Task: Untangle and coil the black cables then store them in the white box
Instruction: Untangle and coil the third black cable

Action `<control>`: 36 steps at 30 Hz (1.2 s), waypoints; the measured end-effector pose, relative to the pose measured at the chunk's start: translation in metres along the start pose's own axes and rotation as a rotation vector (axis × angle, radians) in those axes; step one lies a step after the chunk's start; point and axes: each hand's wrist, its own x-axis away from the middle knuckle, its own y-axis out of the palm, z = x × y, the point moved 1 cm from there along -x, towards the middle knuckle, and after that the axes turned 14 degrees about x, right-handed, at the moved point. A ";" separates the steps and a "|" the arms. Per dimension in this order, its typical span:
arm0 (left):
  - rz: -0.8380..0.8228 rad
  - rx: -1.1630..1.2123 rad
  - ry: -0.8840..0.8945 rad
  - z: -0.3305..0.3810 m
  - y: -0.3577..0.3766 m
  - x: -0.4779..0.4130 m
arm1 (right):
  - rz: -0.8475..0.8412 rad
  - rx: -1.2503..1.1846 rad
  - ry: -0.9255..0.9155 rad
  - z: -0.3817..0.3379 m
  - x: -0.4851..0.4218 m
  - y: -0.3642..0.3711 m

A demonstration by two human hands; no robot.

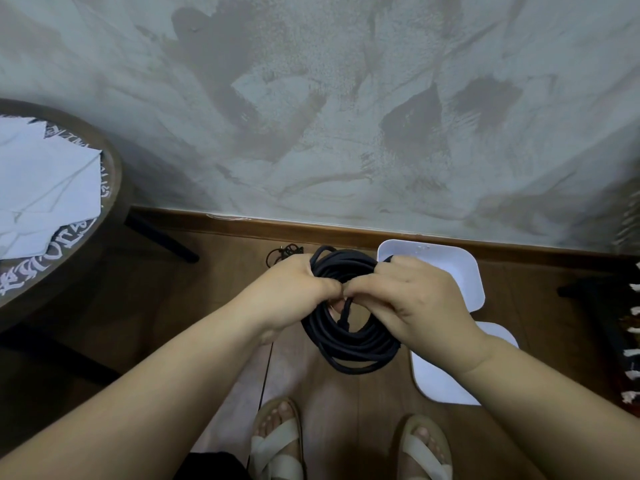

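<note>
left hand and right hand both closed on coiled black cable, held above floor | white box right, touching baseboard | lid nearer | small tangle far-left | desk left edge

Both forearms bare, reaching fwd from the lower corners and meeting at centre. Left hand palm-down, fingers curled under and closed round the coil's upper-left side, thumb tucked toward the middle. Right hand back-of-hand up, fingers bent over the coil's upper-right side, thumb pressed in toward the left thumb; the two thumbs nearly touching. Wrists roughly level, slightly bent. Feet below in pale cross-strap sandals, toes pointing fwd.
</note>
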 end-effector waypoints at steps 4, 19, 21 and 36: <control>0.019 -0.113 0.057 0.003 -0.001 -0.001 | -0.214 -0.480 0.406 -0.005 0.002 -0.007; 0.160 -0.110 0.148 -0.003 -0.012 -0.010 | -0.242 -1.407 1.294 0.019 -0.006 -0.002; 0.134 -0.076 0.147 -0.003 -0.011 -0.009 | -0.259 -1.346 1.284 0.021 -0.003 -0.001; 0.141 0.238 0.112 -0.016 0.004 -0.015 | -0.448 -1.015 1.190 0.006 0.007 0.014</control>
